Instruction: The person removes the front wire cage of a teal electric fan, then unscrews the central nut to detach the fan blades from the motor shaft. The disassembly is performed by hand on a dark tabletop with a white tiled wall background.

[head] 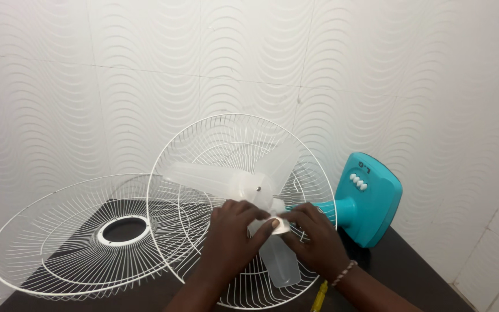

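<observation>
The translucent fan blade point(244, 182) sits inside the rear wire guard point(203, 138), which stands tilted on the dark desk point(411, 277). Both hands meet at the hub: the left hand point(232, 237) and the right hand point(316, 240) pinch the lower blade near its root. The teal fan base point(373, 202) lies at the right. A second white wire guard point(59, 237) lies flat at the left. A yellow screwdriver point(319, 297) lies near the right wrist.

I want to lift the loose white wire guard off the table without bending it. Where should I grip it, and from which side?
Probably grip the loose wire guard by its thick outer rim, coming from the left, away from both hands. It lies flat, dished upward; the thin spokes look easily bent.
</observation>
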